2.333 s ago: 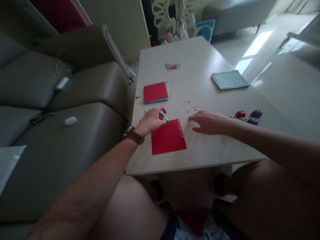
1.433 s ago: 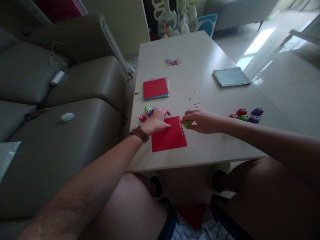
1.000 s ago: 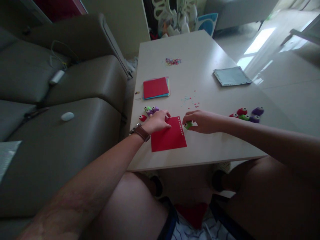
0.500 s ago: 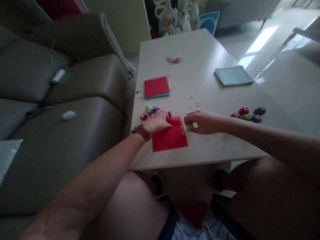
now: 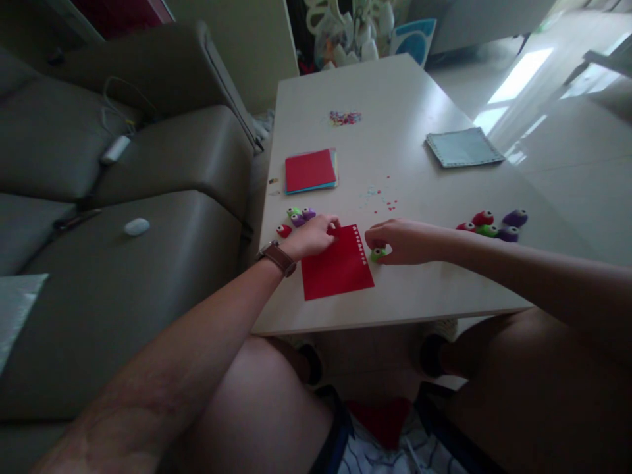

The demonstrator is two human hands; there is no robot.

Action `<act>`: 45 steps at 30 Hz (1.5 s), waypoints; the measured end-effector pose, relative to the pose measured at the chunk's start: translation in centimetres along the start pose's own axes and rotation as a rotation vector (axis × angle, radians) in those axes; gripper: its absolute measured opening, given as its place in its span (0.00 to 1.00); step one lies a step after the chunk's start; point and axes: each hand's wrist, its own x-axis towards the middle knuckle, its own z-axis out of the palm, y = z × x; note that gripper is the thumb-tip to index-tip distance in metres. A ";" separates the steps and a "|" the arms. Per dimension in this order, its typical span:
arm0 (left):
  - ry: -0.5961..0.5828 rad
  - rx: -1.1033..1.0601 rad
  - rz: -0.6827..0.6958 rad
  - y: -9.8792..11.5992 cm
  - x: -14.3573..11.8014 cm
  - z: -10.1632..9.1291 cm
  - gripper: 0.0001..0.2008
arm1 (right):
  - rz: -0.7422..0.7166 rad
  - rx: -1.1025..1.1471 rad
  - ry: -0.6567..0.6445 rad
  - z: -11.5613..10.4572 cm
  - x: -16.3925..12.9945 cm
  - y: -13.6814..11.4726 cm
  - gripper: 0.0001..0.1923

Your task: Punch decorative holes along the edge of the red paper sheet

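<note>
two hands, right hand (image 5: 402,240) gripping green punch (image 5: 378,253), left hand (image 5: 316,236) pinning red paper (image 5: 338,266)

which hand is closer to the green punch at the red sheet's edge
Right. The right hand grips the green punch at the red sheet's right edge; the left hand rests on the sheet's far left corner, apart from it.

You have open surface (image 5: 395,92) through the frame's middle, between the paper stack (image 5: 310,170) and the pale blue sheet (image 5: 464,146). Punch clusters crowd centre-left (image 5: 297,219) and centre-right (image 5: 491,225), with scraps (image 5: 382,196) scattered between them.
</note>
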 end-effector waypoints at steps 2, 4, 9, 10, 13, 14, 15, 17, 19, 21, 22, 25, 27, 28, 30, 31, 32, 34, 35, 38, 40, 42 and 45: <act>-0.003 -0.036 -0.009 -0.1 0.0 0.1 0.10 | -0.016 0.010 0.002 0.0 0.0 0.1 0.07; -0.010 -0.061 -0.011 -0.3 0.0 0.2 0.10 | -0.028 0.018 -0.001 0.1 0.0 0.2 0.07; -0.019 -0.085 -0.030 -0.5 0.2 0.4 0.11 | -0.037 0.027 -0.003 0.2 0.1 0.4 0.07; -0.018 -0.090 -0.029 -0.5 0.2 0.4 0.11 | -0.036 0.029 -0.002 0.2 0.1 0.4 0.07; -0.021 -0.099 -0.019 -0.4 0.1 0.5 0.11 | -0.036 0.037 -0.014 0.2 0.2 0.3 0.07; -0.020 -0.098 -0.018 -0.4 0.1 0.5 0.11 | -0.034 0.039 -0.019 0.2 0.2 0.2 0.07; -0.019 -0.096 -0.018 -0.4 0.2 0.5 0.11 | -0.030 0.040 -0.022 0.2 0.2 0.2 0.07; -0.016 -0.094 -0.020 -0.5 0.2 0.5 0.12 | -0.021 0.038 -0.024 0.2 0.2 0.2 0.06; -0.011 -0.093 -0.023 -0.7 0.3 0.5 0.13 | -0.018 0.035 -0.023 0.2 0.2 0.1 0.06; -0.006 -0.089 -0.024 -0.8 0.3 0.5 0.13 | -0.014 0.034 -0.027 0.2 0.2 0.1 0.06; -0.006 -0.086 -0.025 -0.8 0.3 0.5 0.13 | -0.008 0.034 -0.027 0.2 0.2 0.1 0.07; -0.004 -0.069 -0.025 -0.7 0.2 0.5 0.13 | -0.001 0.043 -0.031 0.2 0.2 0.0 0.07; 0.005 -0.052 -0.022 -0.5 0.2 0.5 0.13 | -0.012 0.059 -0.034 0.2 0.2 0.0 0.07; 0.011 -0.046 -0.020 -0.4 0.1 0.5 0.13 | -0.024 0.069 -0.036 0.2 0.2 0.0 0.07; 0.013 -0.048 -0.018 -0.3 0.1 0.5 0.13 | -0.052 0.090 -0.035 0.3 0.2 0.0 0.07; 0.011 -0.051 -0.019 -0.2 0.0 0.5 0.13 | -0.065 0.098 -0.034 0.3 0.2 0.0 0.07; 0.009 -0.053 -0.021 -0.2 0.0 0.5 0.13 | -0.075 0.105 -0.035 0.3 0.2 0.0 0.07; 0.008 -0.047 -0.021 -0.2 0.0 0.5 0.14 | -0.084 0.113 -0.035 0.3 0.2 0.0 0.06; 0.010 -0.040 -0.021 -0.3 0.0 0.5 0.14 | -0.084 0.114 -0.037 0.3 0.2 -0.1 0.06; 0.014 -0.025 -0.027 -0.6 0.1 0.5 0.14 | -0.066 0.098 -0.047 0.3 0.2 -0.2 0.06; 0.013 -0.031 -0.033 -0.7 0.2 0.5 0.14 | -0.038 0.070 -0.046 0.3 0.2 -0.2 0.06; 0.012 -0.044 -0.036 -0.7 0.2 0.5 0.13 | -0.014 0.046 -0.036 0.2 0.2 -0.3 0.07; 0.012 -0.058 -0.041 -0.6 0.2 0.5 0.14 | 0.001 0.033 -0.038 0.1 0.2 -0.4 0.07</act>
